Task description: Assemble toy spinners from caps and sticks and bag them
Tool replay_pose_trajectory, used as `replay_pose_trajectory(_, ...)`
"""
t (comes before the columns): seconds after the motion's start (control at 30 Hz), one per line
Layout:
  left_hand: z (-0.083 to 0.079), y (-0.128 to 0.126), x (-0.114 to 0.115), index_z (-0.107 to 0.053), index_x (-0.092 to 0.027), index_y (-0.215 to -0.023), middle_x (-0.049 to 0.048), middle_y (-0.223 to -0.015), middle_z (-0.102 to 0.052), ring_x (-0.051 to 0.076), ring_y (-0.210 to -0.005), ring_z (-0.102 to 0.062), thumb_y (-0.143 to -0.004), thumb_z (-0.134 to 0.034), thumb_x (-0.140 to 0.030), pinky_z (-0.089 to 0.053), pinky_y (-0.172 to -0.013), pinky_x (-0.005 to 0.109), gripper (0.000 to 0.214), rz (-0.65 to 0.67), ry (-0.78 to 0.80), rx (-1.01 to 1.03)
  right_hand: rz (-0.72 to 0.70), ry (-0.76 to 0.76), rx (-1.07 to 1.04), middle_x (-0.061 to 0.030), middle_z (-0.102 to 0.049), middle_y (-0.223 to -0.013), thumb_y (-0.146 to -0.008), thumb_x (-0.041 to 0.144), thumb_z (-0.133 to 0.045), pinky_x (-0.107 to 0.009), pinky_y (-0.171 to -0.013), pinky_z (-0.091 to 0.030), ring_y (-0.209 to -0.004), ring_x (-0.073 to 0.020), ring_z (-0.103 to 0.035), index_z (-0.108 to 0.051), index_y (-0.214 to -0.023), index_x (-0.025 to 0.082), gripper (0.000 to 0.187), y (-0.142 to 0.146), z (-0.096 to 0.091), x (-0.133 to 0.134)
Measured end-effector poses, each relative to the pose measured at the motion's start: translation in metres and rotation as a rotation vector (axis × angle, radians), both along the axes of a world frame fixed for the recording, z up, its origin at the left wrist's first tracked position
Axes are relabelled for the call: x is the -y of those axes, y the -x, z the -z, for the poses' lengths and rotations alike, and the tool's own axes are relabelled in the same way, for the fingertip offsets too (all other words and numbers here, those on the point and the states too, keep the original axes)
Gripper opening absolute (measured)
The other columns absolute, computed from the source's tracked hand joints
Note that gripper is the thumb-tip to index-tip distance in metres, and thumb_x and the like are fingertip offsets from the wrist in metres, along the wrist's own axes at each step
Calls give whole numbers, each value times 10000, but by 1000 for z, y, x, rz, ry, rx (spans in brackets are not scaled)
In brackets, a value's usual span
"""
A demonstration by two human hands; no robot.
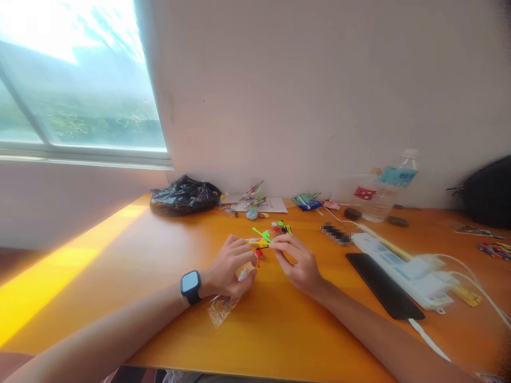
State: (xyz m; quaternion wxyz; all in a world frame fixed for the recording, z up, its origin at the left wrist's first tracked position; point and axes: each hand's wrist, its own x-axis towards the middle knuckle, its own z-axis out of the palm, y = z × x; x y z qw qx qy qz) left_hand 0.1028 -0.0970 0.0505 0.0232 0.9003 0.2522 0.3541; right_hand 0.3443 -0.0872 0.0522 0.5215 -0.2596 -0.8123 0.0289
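Observation:
My right hand (297,263) pinches a thin bright green plastic piece with an arrow-shaped tip (261,234) between thumb and fingers. To its left, my left hand (231,266) has curled fingers around a crinkled clear plastic bag (223,309), which shows between thumb and forefinger and again below the palm. A black watch (190,286) is on the left wrist. Between the hands lies a small red plastic piece (258,257). Yellow plastic parts (255,242) are close to the left fingertips, partly hidden. Just beyond is a cluster of small coloured parts (279,227).
A black plastic bag (183,196) lies by the wall, with white paper (275,204) and small packets (307,201) beside it. On the right are a black phone (383,284), a white power strip (395,268) with cables, and a clear bottle (377,199).

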Motion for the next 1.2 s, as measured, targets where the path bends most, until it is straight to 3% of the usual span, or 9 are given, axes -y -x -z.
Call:
replay_pose_trajectory(0.23,-5,3,1,-602,-233,-914,74,-934,-691,247,-836,-527,-802,-493,-188,-387,-812,439,163,23,22,-27,-89,136,-70,-64,-710,-973,-976,163,-605,-364,-858,-595,-937,-216,-700,-726,-971,242,144,4,-7,5)
replay_pose_trajectory(0.43,-4,3,1,-600,-235,-906,81,-851,-658,255,-789,-492,-828,-469,-233,-381,-783,456,151,39,23,-26,-199,311,-138,-70,-702,-905,-976,217,-635,-355,-815,-586,-878,-213,-680,-716,-900,214,111,4,-9,4)
replay_pose_trajectory(0.83,-7,4,3,-598,-235,-1018,86,-872,-650,249,-803,-472,-1009,-358,-213,-402,-778,430,241,68,61,45,-392,737,-295,-33,-700,-788,-859,217,-723,-259,-601,-538,-688,-156,-642,-743,-809,174,69,-2,-5,-7)
replay_pose_trajectory(1.03,-10,3,6,-611,-234,-1104,95,-931,-680,243,-838,-520,-1042,-347,-229,-421,-814,431,271,138,46,31,-455,929,-249,-43,-740,-820,-820,243,-792,-262,-654,-548,-697,-146,-651,-794,-855,166,84,3,1,-8)
replay_pose_trajectory(1.2,-9,2,6,-582,-223,-1291,127,-1176,-653,271,-1062,-563,-1042,-446,-351,-446,-977,459,312,129,95,29,-458,969,-252,-52,-754,-856,-819,336,-836,-287,-727,-565,-772,-173,-681,-802,-911,172,190,7,9,-8)
